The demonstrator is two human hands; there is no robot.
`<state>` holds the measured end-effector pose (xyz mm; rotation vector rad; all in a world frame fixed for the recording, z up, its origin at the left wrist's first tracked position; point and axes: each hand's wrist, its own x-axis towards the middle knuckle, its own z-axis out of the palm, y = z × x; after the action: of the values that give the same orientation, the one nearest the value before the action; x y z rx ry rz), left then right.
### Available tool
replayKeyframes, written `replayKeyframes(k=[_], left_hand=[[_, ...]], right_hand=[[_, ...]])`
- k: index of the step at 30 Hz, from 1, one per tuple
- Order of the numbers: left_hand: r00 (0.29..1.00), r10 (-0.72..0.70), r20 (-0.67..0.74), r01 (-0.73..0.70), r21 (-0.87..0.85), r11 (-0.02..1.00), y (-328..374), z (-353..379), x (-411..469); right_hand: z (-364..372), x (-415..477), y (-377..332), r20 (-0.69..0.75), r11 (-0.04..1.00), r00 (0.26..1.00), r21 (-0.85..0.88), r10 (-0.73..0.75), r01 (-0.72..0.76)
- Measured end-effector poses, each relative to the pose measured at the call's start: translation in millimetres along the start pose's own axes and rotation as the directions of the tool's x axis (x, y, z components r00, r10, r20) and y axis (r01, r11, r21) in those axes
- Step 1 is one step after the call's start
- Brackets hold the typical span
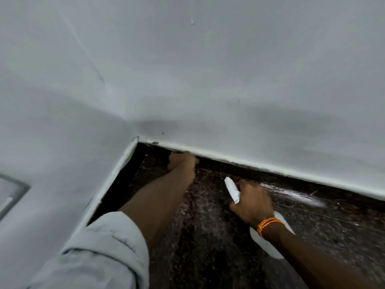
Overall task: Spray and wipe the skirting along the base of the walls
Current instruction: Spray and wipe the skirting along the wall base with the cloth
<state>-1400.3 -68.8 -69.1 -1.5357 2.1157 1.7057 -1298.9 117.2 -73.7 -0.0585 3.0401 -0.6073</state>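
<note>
A dark skirting [239, 166] runs along the base of the white back wall and meets a second dark skirting [125, 180] on the left wall at the corner. My left hand [182, 161] is pressed against the back skirting just right of the corner, fingers curled on what looks like a dark cloth [179, 152], of which only an edge shows. My right hand [253, 202] grips a white spray bottle [231, 189] low over the floor, nozzle pointing up and left towards the skirting. The bottle's body sticks out under my wrist.
The floor [208, 236] is dark speckled stone, with a pale shiny streak [295, 193] along the skirting to the right. A grey-framed panel [12, 192] sits low on the left wall. Both walls close in tightly at the corner.
</note>
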Motion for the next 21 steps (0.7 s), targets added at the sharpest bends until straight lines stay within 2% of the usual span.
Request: replayKeyframes(k=[3,4,8,10,13,17,21], left_hand=[[0.996,0.032,0.082,-0.031,-0.018,0.999,-3.2,-7.4,1.3],[0.995,0.053,0.09,-0.055,0.027,0.998,-3.6,-14.7,8.3],[0.98,0.191,-0.059,-0.163,0.316,0.934,0.1,-61.6,41.8],[0.958,0.265,-0.112,-0.204,0.386,0.9,2.6,-91.3,55.6],[0.946,0.31,-0.097,-0.238,0.443,0.864,-3.1,-121.4,67.6],[0.956,0.286,-0.064,-0.228,0.454,0.862,-10.9,-129.0,64.9],[0.987,0.158,-0.021,-0.14,0.354,0.924,-18.0,-102.9,58.2]], right_hand=[[5.9,4.6,-11.1,0.006,1.0,1.0,0.001,-0.011,0.011],[7.3,6.1,-16.4,0.012,1.0,1.0,-0.003,-0.029,0.029],[11.9,10.8,-44.1,0.033,0.995,0.995,-0.006,-0.098,0.098],[16.3,14.1,-59.1,0.064,0.994,0.992,0.025,-0.108,0.107],[20.0,23.6,-79.4,0.113,0.993,0.987,0.043,-0.118,0.114],[22.9,26.9,-97.7,0.164,0.991,0.978,0.034,-0.13,0.126],[26.9,23.5,-93.6,0.127,0.991,0.983,0.046,-0.133,0.128]])
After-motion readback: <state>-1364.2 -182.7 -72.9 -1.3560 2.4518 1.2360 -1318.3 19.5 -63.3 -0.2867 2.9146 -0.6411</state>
